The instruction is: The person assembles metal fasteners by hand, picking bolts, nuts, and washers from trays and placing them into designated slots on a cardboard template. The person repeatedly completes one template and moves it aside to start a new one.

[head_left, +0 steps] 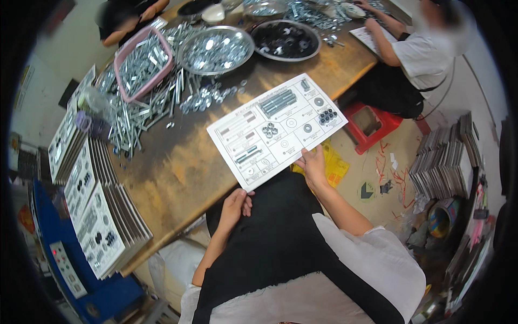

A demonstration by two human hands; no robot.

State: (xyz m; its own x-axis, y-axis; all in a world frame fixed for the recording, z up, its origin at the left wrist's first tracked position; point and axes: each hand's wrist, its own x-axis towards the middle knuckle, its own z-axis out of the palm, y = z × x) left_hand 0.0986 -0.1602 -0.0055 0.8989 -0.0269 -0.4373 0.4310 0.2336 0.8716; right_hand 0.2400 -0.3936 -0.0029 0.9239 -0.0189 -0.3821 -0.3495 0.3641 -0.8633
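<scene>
A white printed hardware card (280, 154) is held tilted over the table's near edge. Its outlined boxes bear long bolts (279, 103), silver nuts (270, 130), dark nuts (327, 116) and washers; some boxes show only printed outlines. My right hand (314, 164) pinches the lower edge toward the right, thumb on the face and fingers beneath. At the near left corner, my left hand (234, 207) is closed with its thumb and fingertips at the card's edge. The card partly hides the fingers of both hands.
Beyond the card lie loose bolts (143, 110), a pink basket (125, 89) and steel bowls of washers (216, 51) and black parts (286, 40). Stacked filled cards (102, 232) line the left. Two people work across and right, near a red stool (372, 127). More stacks (442, 162) stand right.
</scene>
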